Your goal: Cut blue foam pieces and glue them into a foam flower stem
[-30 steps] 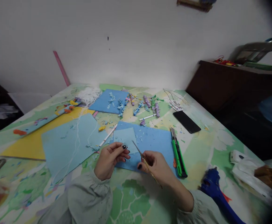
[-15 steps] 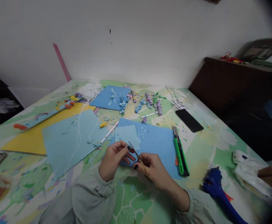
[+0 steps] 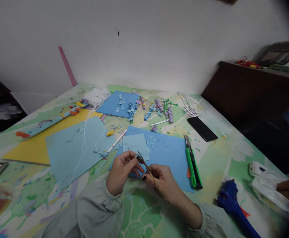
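My right hand [image 3: 163, 180] grips small gold scissors [image 3: 148, 170], their blades pointing up and left. My left hand [image 3: 121, 170] pinches a tiny piece of light blue foam [image 3: 136, 156] right at the blade tips. Both hands hover over the near edge of a blue foam sheet [image 3: 169, 153], which carries a smaller light blue square [image 3: 136, 143] and small scraps. A green utility knife [image 3: 192, 163] lies just right of my right hand.
A large light blue sheet [image 3: 72, 148] over a yellow sheet [image 3: 32, 148] lies left, with a white pen [image 3: 116, 140]. Farther back are another blue sheet [image 3: 117, 104], rolled foam pieces [image 3: 159, 107] and a black phone [image 3: 202, 129]. A blue glue gun [image 3: 233, 206] sits near right.
My two hands have drawn closer together, and the scissor tips now meet the small piece in my left fingers. The view has tilted slightly.
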A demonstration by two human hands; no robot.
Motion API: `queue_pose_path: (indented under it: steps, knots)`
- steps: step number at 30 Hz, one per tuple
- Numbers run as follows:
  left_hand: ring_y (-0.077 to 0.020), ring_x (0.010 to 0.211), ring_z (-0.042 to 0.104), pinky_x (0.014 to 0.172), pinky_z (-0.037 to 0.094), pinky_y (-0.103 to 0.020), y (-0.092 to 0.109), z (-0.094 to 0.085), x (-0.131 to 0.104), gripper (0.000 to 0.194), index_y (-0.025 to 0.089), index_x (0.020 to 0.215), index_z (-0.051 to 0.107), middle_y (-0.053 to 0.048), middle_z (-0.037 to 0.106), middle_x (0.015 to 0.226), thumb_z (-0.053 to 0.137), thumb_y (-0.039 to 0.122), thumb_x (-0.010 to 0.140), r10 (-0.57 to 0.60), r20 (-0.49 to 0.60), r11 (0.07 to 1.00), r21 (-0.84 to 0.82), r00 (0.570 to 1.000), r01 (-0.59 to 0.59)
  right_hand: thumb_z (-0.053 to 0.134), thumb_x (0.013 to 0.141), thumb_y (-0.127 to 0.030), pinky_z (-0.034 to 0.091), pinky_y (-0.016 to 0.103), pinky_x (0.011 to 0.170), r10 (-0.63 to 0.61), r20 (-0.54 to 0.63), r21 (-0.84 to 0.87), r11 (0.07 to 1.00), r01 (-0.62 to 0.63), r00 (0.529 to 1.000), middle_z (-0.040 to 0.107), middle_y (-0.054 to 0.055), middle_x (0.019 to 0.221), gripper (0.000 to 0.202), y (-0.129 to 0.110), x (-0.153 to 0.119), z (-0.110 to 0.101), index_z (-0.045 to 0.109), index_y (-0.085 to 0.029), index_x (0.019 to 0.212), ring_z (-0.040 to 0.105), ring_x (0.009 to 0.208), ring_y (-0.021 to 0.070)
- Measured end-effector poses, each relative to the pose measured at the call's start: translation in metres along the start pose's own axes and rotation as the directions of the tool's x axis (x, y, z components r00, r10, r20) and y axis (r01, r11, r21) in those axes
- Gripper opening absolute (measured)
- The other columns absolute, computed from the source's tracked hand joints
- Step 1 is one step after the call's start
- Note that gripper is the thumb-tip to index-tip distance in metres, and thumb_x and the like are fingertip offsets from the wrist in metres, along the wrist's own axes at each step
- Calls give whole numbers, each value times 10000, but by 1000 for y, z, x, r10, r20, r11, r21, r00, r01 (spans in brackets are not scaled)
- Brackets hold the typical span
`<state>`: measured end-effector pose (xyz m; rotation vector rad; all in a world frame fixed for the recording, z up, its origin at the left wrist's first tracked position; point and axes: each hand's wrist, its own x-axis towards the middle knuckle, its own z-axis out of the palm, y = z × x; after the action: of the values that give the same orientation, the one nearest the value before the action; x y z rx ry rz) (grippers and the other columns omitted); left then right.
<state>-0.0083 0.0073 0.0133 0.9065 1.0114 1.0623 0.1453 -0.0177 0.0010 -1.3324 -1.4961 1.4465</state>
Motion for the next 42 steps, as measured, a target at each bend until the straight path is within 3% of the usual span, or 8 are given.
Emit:
queue_pose_path:
  steps: [5, 15, 19, 23, 32, 42]
  knots:
    - [-102, 464, 584, 413, 436, -162, -1, -1, 0, 230, 133, 673, 548, 1, 621, 526, 687, 316, 670, -10, -5, 1000, -10, 1000, 10, 656, 658, -577, 180, 200, 409, 3, -2, -7, 1000, -3, 1000, 296, -72, 484, 475, 2, 1, 1, 435, -169, 558, 249, 469, 67]
    - [-103, 450, 576, 419, 433, -171, 0, 0, 1, 237, 132, 672, 547, -6, 624, 513, 688, 323, 658, -37, -2, 999, -10, 999, 37, 623, 670, -582, 170, 209, 433, -34, -65, -176, 984, 22, 997, 286, -58, 481, 501, 4, 2, 1, 391, -174, 496, 244, 501, 78]
    - [-117, 506, 606, 439, 443, -193, 1, -1, 1, 218, 127, 645, 545, -48, 674, 695, 692, 288, 641, -31, -67, 1000, -1, 997, 31, 606, 685, -531, 178, 205, 429, -13, -106, -193, 981, -7, 994, 318, -50, 482, 439, 4, 3, 1, 423, -171, 511, 262, 495, 80]
    - [-146, 634, 640, 553, 482, -226, 3, -4, 0, 226, 131, 533, 484, -81, 679, 841, 673, 208, 631, 41, -113, 999, 8, 993, -41, 551, 714, -501, 171, 208, 426, -29, -193, -185, 983, -7, 981, 292, -53, 487, 405, 3, 5, -2, 406, -180, 515, 253, 480, 76]
    - [-142, 518, 538, 495, 431, -260, 3, -7, -4, 192, 167, 480, 424, -21, 591, 576, 583, 142, 586, 170, 56, 984, -52, 984, -168, 577, 724, -486, 200, 203, 444, -124, -207, -153, 984, 93, 971, 305, -53, 520, 388, -4, 1, -7, 406, -177, 564, 277, 514, 80]
    - [-111, 504, 466, 469, 336, -234, 3, -7, -5, 201, 167, 510, 442, 15, 496, 550, 607, 152, 624, 202, 29, 977, -70, 979, -199, 593, 718, -426, 211, 200, 451, -128, -187, -241, 967, 81, 974, 326, -57, 510, 345, -6, -1, -4, 414, -175, 563, 294, 518, 81]
